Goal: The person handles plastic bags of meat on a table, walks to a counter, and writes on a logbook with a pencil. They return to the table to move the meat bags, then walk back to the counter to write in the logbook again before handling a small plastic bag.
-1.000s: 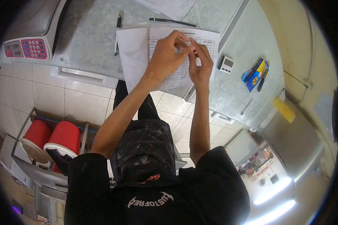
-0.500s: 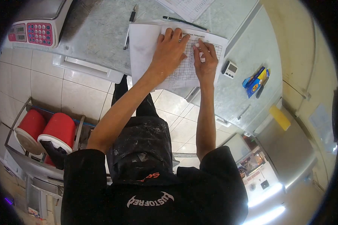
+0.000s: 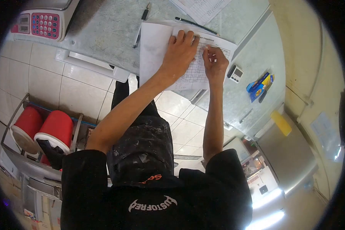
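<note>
A printed form with a table grid (image 3: 197, 74) lies on the metal worktop, its white left-hand page (image 3: 151, 50) folded out beside it. My left hand (image 3: 180, 51) rests on the form, palm down with fingers stretched toward its heading. Over the form's right side, my right hand (image 3: 216, 63) is closed in a pinch around a small white object (image 3: 207, 47), mostly hidden by the fingers; I cannot tell its kind. A black-capped pen (image 3: 141, 27) lies left of the pages, and a dark pencil (image 3: 195, 26) lies across their top edge.
Right of the form are a white digital timer (image 3: 235, 73) and a blue-and-yellow packet (image 3: 260, 87). A weighing scale (image 3: 45, 26) stands at the upper left, more printed sheets (image 3: 207, 9) at the top. Red drink coolers (image 3: 55, 128) sit in a rack at lower left.
My right hand has drawn its fingers into a tighter pinch on the form. My left hand stays flat on the paper. The whole view has shifted slightly.
</note>
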`<state>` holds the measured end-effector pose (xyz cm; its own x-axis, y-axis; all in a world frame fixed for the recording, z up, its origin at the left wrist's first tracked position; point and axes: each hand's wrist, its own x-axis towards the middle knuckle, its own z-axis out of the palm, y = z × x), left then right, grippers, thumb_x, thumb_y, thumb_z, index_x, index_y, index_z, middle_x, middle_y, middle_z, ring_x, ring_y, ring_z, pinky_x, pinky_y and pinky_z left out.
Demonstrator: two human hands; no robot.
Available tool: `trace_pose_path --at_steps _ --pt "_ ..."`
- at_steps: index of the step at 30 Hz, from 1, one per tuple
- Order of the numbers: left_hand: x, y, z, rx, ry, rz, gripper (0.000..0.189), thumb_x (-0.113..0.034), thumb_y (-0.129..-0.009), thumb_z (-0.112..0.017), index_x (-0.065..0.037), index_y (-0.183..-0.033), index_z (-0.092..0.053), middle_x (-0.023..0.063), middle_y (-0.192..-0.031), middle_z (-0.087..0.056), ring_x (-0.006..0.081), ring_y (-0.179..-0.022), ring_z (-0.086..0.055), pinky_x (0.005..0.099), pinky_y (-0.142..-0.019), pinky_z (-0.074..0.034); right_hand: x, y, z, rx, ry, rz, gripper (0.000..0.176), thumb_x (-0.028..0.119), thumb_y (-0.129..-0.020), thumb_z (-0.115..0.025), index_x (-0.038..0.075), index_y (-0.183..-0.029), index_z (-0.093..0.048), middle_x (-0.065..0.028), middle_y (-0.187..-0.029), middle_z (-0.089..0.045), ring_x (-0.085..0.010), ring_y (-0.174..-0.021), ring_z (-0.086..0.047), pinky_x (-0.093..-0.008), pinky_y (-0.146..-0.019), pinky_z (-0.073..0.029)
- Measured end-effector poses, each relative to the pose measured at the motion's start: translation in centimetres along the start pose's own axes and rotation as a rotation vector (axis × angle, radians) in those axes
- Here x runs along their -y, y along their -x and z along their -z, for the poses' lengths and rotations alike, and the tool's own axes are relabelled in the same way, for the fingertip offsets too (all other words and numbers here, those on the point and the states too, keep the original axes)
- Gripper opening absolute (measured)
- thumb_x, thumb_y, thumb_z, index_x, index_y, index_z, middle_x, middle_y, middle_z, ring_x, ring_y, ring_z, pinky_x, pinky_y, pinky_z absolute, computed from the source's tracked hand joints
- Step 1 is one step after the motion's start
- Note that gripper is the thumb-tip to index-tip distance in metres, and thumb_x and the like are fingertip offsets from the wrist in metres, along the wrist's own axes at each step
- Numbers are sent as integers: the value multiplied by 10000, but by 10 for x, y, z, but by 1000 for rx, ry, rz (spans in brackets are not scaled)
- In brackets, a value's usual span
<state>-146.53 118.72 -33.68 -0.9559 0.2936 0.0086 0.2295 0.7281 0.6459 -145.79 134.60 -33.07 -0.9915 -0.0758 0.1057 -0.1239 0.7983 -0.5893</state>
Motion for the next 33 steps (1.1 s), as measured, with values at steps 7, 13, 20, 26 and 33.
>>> trace_pose_path --at_steps 7,13,20,26,33 --pt "-4 -1 -7 -25 -87 25 703 -181 -718 -801 -30 -1345 -519 104 -1205 -469 280 -1133 -434 442 -930 -384 -1 -6 3 59 8 -23 161 -20 -794 -736 6 -915 -632 -122 -784 -649 -180 -618 -590 -293 -561 -485" --pt "-6 -1 -5 57 -149 29 711 -172 -731 -791 -14 -1361 -501 108 -1244 -467 283 -1151 -422 456 -940 -379 -4 -8 1 74 28 -55 111 -10 -800 -727 -1 -882 -652 -92 -717 -639 -154 -576 -550 -271 -539 -457" --pt "-6 -3 -2 70 -157 42 715 -180 -736 -782 -6 -1367 -493 110 -1246 -474 284 -1155 -423 436 -943 -377 2 -7 5 110 -14 -30 83 -5 -804 -717 -9 -864 -660 -113 -745 -673 -159 -611 -613 -277 -566 -498" --pt "-6 0 -5 33 -126 20 703 -158 -738 -774 -3 -1364 -494 117 -1254 -473 289 -1153 -424 440 -951 -377 3 -7 7 187 -13 20 82 -24 -797 -704 -7 -863 -659 -113 -749 -670 -171 -572 -573 -287 -561 -474" --pt "-7 2 -4 -27 -77 33 759 -97 -693 -776 1 -1376 -460 125 -1216 -492 279 -1142 -452 390 -932 -402 3 -10 8 236 -41 -39 104 -7 -814 -709 -14 -911 -673 -120 -758 -676 -159 -592 -606 -277 -572 -490"
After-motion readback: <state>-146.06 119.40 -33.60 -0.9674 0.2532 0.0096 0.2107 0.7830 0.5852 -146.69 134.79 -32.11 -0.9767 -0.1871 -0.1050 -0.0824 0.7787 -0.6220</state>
